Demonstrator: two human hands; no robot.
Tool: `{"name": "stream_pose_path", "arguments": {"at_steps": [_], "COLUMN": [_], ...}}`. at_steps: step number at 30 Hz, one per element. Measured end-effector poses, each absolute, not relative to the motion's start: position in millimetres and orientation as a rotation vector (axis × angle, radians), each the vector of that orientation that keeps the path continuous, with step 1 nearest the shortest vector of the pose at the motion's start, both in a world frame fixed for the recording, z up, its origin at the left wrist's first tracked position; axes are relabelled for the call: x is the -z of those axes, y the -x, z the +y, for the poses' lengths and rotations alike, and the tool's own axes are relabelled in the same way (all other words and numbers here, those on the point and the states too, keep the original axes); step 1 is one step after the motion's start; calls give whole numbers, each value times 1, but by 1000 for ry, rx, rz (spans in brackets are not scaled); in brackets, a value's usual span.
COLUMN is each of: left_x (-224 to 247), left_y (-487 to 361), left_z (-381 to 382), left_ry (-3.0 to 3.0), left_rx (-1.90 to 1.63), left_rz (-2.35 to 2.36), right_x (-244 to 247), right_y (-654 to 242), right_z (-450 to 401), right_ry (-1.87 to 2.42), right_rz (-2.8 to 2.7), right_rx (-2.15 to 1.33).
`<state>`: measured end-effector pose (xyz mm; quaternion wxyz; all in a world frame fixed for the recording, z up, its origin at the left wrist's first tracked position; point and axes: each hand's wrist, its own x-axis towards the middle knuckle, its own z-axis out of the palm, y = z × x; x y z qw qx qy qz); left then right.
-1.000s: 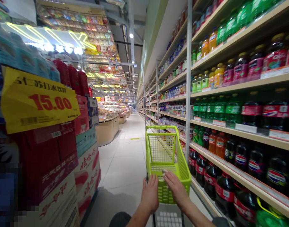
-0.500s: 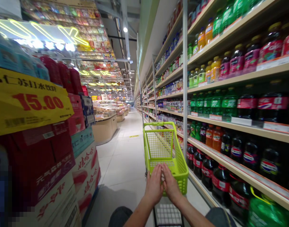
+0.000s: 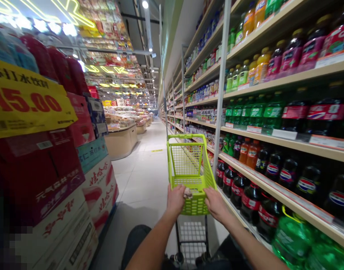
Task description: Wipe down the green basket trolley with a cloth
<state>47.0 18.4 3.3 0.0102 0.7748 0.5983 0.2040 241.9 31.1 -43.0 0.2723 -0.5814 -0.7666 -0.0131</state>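
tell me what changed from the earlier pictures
The left hand and right hand, together just before, have moved apart and taken hold of the green shopping cart on its near side; a pale crumpled item now sits at the left hand. Pepsi bottles stay shelved.

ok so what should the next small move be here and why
Probably ease the green cart forward, bearing slightly left. The left hand and the right hand are both on its near rim, the shelves of bottles run close along its right side, and the pale floor stretches ahead on its left.
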Motion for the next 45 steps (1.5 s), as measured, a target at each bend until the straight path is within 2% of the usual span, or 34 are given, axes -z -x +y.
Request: {"name": "stream_pose_path", "arguments": {"at_steps": [3,10,17,22,25,31,39,45], "left_x": [1,17,19,18,16,13,18,13], "left_y": [-37,-78,-24,-87,-91,-27,-87,-32], "left_z": [15,7,4,3,4,7,7,10], "left_ry": [-2400,-2592,-2448,-2641,-2763,-2509,-2706,-2533], "left_rx": [-700,-710,-786,-759,-671,-712,-637,-632], "left_rz": [1916,1541,1897,1543,1425,1884,1508,1906], "right_x": [56,61,70,65,62,67,75,70], "right_y": [-240,-231,-233,-229,-237,-256,-259,-259], "right_z": [33,28,33,28,29,35,33,30], "right_ry": [1509,1392,1327,1346,1349,1468,1543,1585], "right_rz": [-1978,-1941,-1815,-1769,-1775,-1642,-1716,-1768], "right_rx": [65,130,131,86,89,116,79,61]}}
